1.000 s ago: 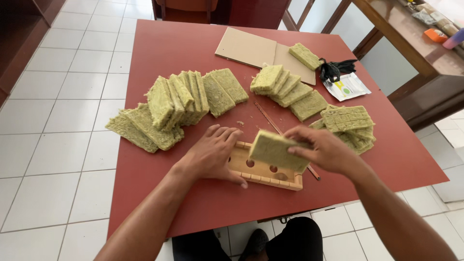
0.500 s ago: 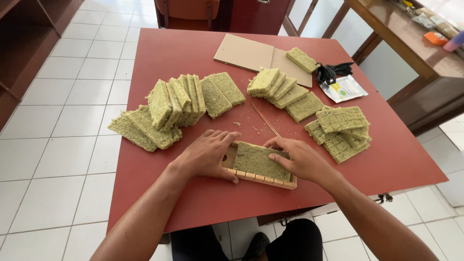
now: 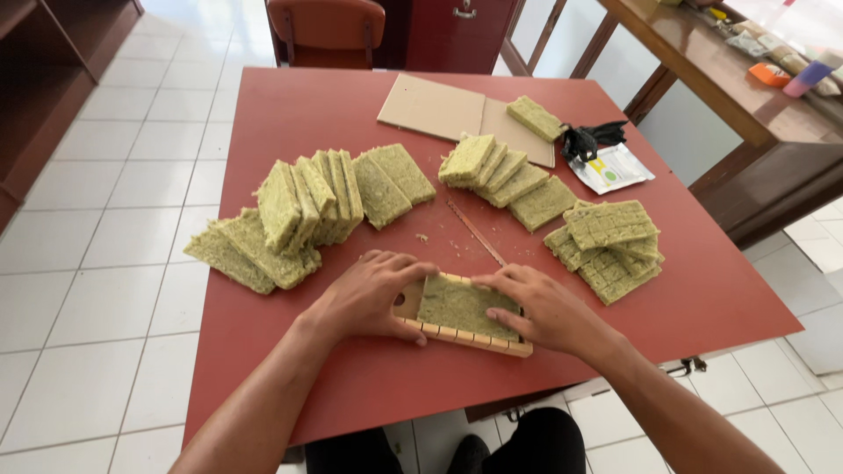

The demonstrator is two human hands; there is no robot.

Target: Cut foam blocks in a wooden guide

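At the far left of the red surface (image 3: pixel 263 369), a pile of green fibrous slabs (image 3: pixel 290 219) is leaned and stacked together. Just right of it, the left hand (image 3: pixel 373 294) is laid flat with loose fingers on the left end of a wooden slotted frame (image 3: pixel 461 338), pinning it without closing round anything. A green slab (image 3: pixel 461 305) is seated inside the frame (flush between its rails), near the front edge. The right hand (image 3: pixel 549 307) is pressed open-fingered on the slab's right end. Farther right, a stack of scored slabs (image 3: pixel 610 241) is seen.
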